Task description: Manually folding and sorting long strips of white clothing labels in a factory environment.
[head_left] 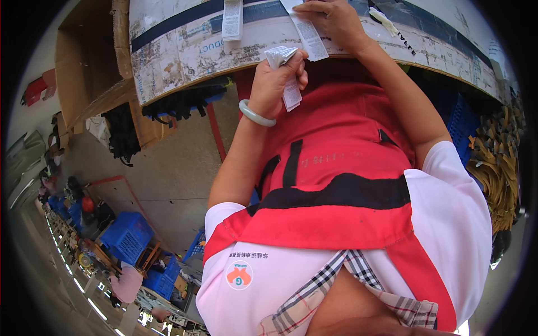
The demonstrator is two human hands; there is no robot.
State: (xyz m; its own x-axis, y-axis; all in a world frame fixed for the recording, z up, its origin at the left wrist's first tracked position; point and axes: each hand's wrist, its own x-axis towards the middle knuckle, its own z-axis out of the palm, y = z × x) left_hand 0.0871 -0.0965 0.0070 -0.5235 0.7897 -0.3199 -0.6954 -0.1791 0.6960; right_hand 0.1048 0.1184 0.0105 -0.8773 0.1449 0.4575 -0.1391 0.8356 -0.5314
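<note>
My left hand (276,83), with a pale bangle at the wrist, is closed round a folded bundle of white printed labels (280,55). Part of the bundle hangs out below the fingers. Farther off and to the right, my right hand (332,21) pinches the upper part of a long white label strip (311,40), which lies slanting on the work table (185,61) with its lower end at the near edge. A second stack of white labels (232,22) rests on the table to the left of both hands.
At the left stands an open cardboard box (84,61). Black straps (185,103) hang under the table edge. A pale twisted piece (383,21) lies right of my right hand. Blue crates (128,238) and a person in pink (128,284) are behind me; brown strips (496,168) hang at the right.
</note>
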